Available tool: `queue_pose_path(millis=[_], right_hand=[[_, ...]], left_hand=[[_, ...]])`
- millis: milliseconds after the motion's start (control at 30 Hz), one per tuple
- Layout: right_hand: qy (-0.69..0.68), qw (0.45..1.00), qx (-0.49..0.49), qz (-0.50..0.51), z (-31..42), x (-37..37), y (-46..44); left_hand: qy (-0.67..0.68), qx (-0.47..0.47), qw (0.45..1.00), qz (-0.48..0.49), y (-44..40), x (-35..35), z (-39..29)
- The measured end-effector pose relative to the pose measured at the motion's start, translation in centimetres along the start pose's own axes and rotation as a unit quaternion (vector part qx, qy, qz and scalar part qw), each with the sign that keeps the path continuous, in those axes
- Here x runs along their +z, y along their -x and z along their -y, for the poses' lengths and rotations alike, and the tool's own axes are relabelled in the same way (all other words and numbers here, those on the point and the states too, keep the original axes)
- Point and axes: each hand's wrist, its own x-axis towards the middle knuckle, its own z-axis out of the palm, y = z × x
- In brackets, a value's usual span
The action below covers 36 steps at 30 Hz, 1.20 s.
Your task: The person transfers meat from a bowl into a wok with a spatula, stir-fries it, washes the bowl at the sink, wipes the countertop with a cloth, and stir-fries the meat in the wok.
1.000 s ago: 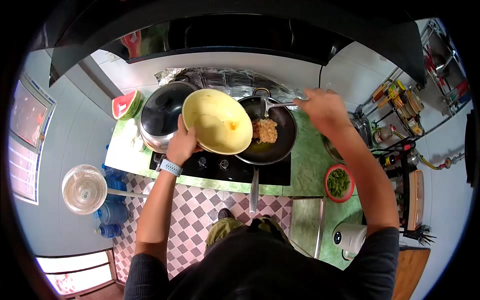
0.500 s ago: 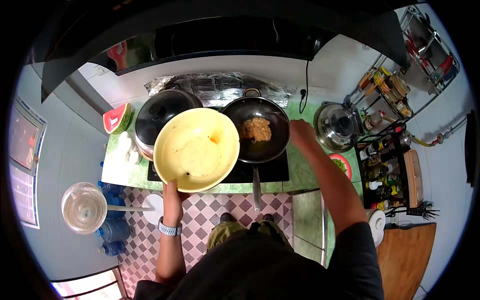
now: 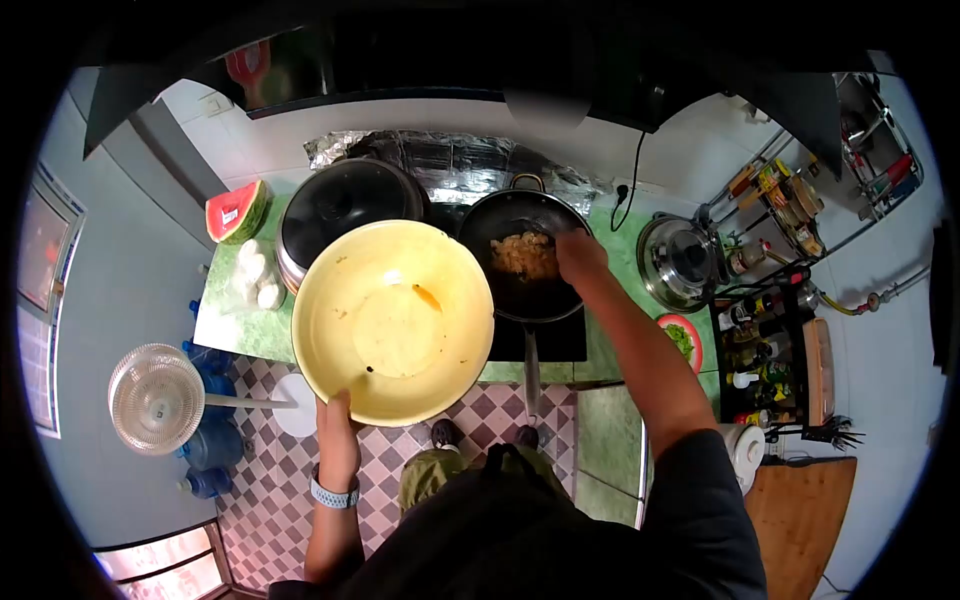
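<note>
My left hand [image 3: 338, 440] grips the near rim of a large yellow basin [image 3: 400, 350], its thumb over the edge. Only small scraps and a few specks lie inside the basin, which is tilted toward me. Over the right side of a black wok [image 3: 510, 298] my right hand [image 3: 581, 257] is closed and slightly blurred; whatever it holds is hidden. Pale-brown chopped meat [image 3: 524, 256] lies in a heap in the wok. The wok's long handle [image 3: 532, 375] points toward me.
Left of the wok stands a lidded pot [image 3: 345, 215], near a watermelon piece [image 3: 238, 212] and a bag of white eggs [image 3: 256, 272]. To the right are a steel lidded pot [image 3: 678, 262], a red-rimmed plate of chopped greens [image 3: 681, 338] and a bottle rack [image 3: 762, 360]. A fan [image 3: 155, 400] stands at left.
The basin has come closer to me, with my left hand still on it. My right hand has moved in over the wok's right side. The meat heap has shifted shape slightly.
</note>
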Motion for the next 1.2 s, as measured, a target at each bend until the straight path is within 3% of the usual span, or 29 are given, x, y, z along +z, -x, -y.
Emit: queue_pose_path(millis=[67, 233, 367, 467, 500, 533, 567, 600, 633, 800, 967, 1033, 1100, 1167, 1200], right_hand=[[-0.005, 0.999, -0.045, 0.024, 0.8, 1.5, -1.6], [0.052, 0.995, -0.053, 0.060, 0.5, 1.2, 0.9], [0.049, 0.998, -0.041, 0.007, -1.6, -2.4, 4.4], [-0.101, 0.991, -0.056, -0.070, -5.4, -2.4, 6.1], [-0.185, 0.961, -0.134, -0.154, -8.0, -0.2, 5.7], [-0.296, 0.946, -0.115, -0.064, -8.6, -2.1, 6.5], [-0.430, 0.897, -0.097, -0.032, -9.0, -1.9, 7.9], [-0.558, 0.820, 0.037, 0.119, -8.5, -5.1, 10.2], [-0.610, 0.778, 0.039, 0.149, -9.3, -5.9, 11.6], [-0.702, 0.691, 0.104, 0.140, -13.3, -9.6, 17.4], [-0.702, 0.692, 0.088, 0.143, -16.2, -13.7, 23.3], [-0.696, 0.704, 0.069, 0.125, -17.1, -14.4, 25.2], [-0.684, 0.714, 0.073, 0.130, -17.8, -14.9, 28.0], [-0.660, 0.734, 0.073, 0.142, -19.0, -15.2, 30.8], [-0.666, 0.725, 0.079, 0.159, -19.5, -15.4, 32.6]], left_hand=[[-0.004, 0.006, 1.000, -0.002, 0.2, -0.6, 0.1], [-0.003, 0.027, 1.000, 0.003, 0.5, -0.7, -0.8], [-0.010, 0.010, 0.999, 0.044, -0.2, -0.7, -0.7], [-0.048, 0.022, 0.997, 0.060, -0.8, -0.2, -0.7], [-0.026, 0.022, 0.998, 0.061, -0.8, 0.2, -0.7], [-0.053, 0.020, 0.994, 0.094, -1.0, -0.2, -0.6], [-0.080, 0.010, 0.988, 0.130, -1.0, -0.8, -0.6], [-0.040, 0.002, 0.989, 0.142, -0.6, 0.4, -1.2], [-0.052, -0.011, 0.986, 0.161, -0.5, 1.0, -1.3], [-0.129, -0.063, 0.954, 0.263, 0.8, 5.3, 2.3], [-0.207, -0.135, 0.862, 0.442, 6.9, 10.7, 6.3], [-0.238, -0.054, 0.813, 0.529, 8.7, 12.3, 12.3], [-0.251, 0.008, 0.721, 0.646, 11.5, 15.6, 16.8], [-0.257, -0.144, 0.689, 0.662, 15.7, 19.6, 21.5], [-0.229, -0.108, 0.676, 0.692, 18.2, 20.8, 25.1]])
